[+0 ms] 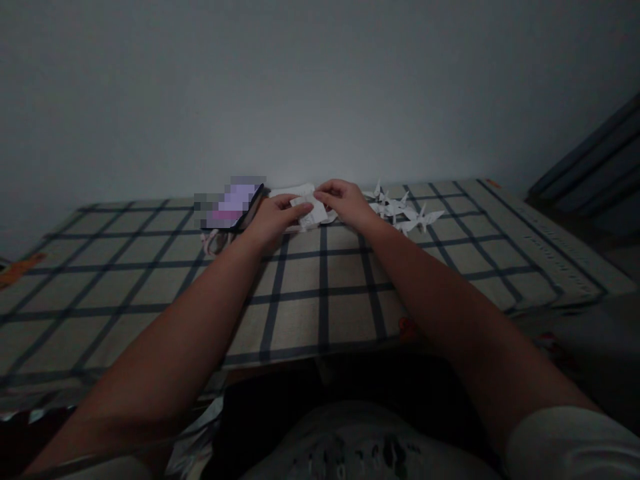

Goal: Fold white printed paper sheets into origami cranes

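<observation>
Between my two hands is a small piece of folded white paper [314, 212], held up above the far part of the table. My left hand [274, 217] grips its left side, the thumb lying across the front. At its upper right edge, the thumb and fingers of my right hand [346, 200] are pinched on the paper. Several white folded paper cranes [397, 205] lie close together just right of my right hand. More white paper [293, 191] lies behind my hands, partly hidden by them.
A phone [235, 205] with a lit, blurred screen leans at the left of my left hand, a pale cord [211, 241] below it. A checked cloth [300, 313] covers the table, which meets a plain wall [320, 87] at the back. Dark folds [600, 160] hang at far right.
</observation>
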`<state>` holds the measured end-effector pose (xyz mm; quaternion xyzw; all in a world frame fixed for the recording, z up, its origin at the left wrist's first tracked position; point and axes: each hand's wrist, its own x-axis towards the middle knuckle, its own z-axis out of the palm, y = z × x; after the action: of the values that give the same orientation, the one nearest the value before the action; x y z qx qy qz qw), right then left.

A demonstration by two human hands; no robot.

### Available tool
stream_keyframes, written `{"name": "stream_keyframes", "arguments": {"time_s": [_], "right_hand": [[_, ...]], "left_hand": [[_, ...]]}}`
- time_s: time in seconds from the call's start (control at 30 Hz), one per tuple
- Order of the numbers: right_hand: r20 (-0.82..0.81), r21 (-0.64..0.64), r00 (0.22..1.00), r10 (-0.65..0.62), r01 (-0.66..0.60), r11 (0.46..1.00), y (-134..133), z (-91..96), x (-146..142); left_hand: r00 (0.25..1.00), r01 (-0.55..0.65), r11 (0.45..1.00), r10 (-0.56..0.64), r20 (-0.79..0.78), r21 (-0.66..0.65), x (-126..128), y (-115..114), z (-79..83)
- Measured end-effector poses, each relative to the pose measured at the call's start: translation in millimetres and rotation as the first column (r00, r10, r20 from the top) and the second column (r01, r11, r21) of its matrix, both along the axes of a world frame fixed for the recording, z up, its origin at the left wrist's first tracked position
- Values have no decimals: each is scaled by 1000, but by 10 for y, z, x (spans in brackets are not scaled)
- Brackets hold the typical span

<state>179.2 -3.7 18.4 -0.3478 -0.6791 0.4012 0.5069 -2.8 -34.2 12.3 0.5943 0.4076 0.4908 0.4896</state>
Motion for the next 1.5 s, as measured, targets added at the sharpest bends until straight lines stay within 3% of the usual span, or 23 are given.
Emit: {"name": "stream_keyframes", "arguments": {"time_s": [0.1, 0.27, 0.43, 0.53, 0.67, 0.77, 1.0, 1.17, 1.3, 1.5], "right_hand": [[-39, -13, 998, -52, 52, 999, 39, -4, 8], [-63, -59, 997, -48, 44, 997, 27, -1, 2], [61, -78, 998, -3, 7, 997, -35, 5, 17], [120, -46, 993, 0, 6, 999, -41, 8, 33], [81, -44, 995, -56, 60, 997, -21, 13, 35], [44, -55, 997, -62, 64, 996, -3, 2, 28], [93, -82, 993, 70, -63, 995, 47, -91, 53], [44, -66, 999, -28, 31, 997, 65, -96, 58], [4, -126, 998, 67, -66, 990, 59, -82, 47], [42, -116, 996, 81, -76, 990, 59, -95, 30]], "left_hand": [[999, -11, 999, 10, -40, -31, 1, 6, 0], [980, -96, 994, 103, -168, 48, -45, 23, 9], [963, -123, 984, 149, -226, 127, -72, 56, -6], [976, -111, 991, 123, -179, 79, -43, 43, -2], [983, -49, 999, 46, -177, -14, -7, -5, 22], [964, -57, 998, 63, -257, 30, -25, -11, 31], [931, 4, 994, 37, -364, 110, -74, 10, 38], [971, -121, 990, 135, -197, 78, -35, 24, 30], [980, -194, 974, 197, -11, 115, -54, 114, -4], [978, -204, 975, 199, 68, 88, -69, 139, -5]]}}
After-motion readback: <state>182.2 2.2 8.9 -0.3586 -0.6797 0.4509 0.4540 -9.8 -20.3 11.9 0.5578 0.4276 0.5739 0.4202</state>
